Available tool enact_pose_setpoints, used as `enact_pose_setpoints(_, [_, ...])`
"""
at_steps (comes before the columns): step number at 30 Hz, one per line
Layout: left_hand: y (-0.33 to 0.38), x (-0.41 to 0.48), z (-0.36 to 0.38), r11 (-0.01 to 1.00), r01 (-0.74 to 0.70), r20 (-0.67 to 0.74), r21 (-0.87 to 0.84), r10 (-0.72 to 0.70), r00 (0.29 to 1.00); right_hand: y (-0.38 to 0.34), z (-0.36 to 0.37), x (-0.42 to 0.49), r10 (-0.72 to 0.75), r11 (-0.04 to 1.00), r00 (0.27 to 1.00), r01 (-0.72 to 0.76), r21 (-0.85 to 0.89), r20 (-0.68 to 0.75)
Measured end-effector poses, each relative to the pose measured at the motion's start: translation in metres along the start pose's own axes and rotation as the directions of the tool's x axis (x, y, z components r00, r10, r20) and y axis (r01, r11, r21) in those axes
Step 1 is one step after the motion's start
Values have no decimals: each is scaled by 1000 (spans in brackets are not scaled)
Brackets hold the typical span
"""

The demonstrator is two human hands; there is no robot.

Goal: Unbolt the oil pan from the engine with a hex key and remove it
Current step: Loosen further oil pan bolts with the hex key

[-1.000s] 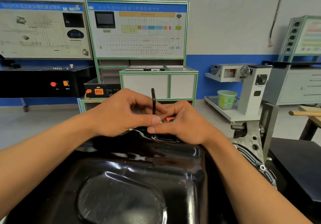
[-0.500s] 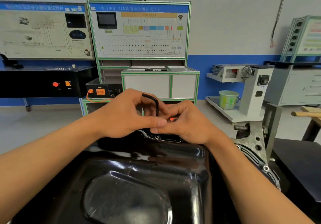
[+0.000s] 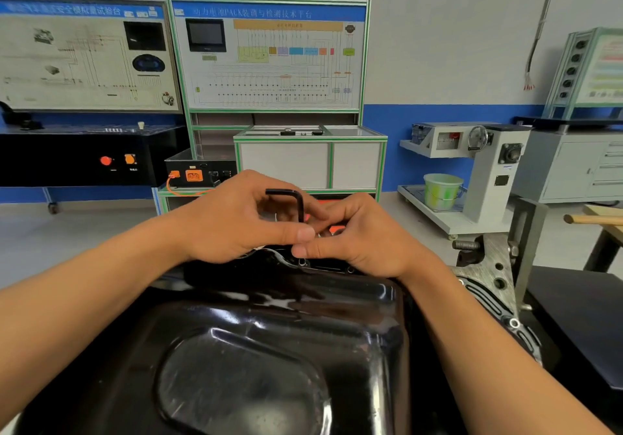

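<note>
The glossy black pressed-metal oil pan [image 3: 269,350], with a rounded oval bulge, fills the foreground atop the grey engine [image 3: 488,276]. At its far rim a matte black L-shaped hex key [image 3: 298,205] stands upright, its shaft pinched by the curled fingers of the left hand [image 3: 232,222] and right hand [image 3: 364,242]. Its short arm, edge-on a second ago, now points left. A dark surface [image 3: 580,316] lies to the right; a green-framed training panel [image 3: 269,53] stands behind

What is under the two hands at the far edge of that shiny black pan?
The pan rim shows below, the hex key upright between left hand and right hand. Its lower tip and whatever it engages are covered.
</note>
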State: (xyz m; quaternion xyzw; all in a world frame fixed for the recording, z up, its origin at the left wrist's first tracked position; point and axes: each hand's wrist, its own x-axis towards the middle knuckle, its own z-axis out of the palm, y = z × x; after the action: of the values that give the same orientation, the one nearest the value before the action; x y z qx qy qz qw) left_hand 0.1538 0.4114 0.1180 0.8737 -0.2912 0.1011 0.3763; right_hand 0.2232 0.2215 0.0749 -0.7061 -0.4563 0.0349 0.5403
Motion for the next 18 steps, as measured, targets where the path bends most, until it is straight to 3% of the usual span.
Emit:
enact_pose_setpoints(2, [1,-1,-1,1000,-19,31,14,19,999,1,0,0,13,1000,1000,-13,0,-1])
enact_pose_setpoints(8, [3,4,7,1000,-20,-133,2,20,991,-2,1,1,-10,999,1000,10,-37,-2])
enact_pose_setpoints(15, [2,-2,1,1000,-13,-18,-13,12,1000,-1,-1,-1,21,999,1000,-21,-30,-5])
enact_pose_setpoints(18, [-1,0,2,1000,-8,-110,-8,7,994,-3,-3,-1,59,995,998,-56,-80,32])
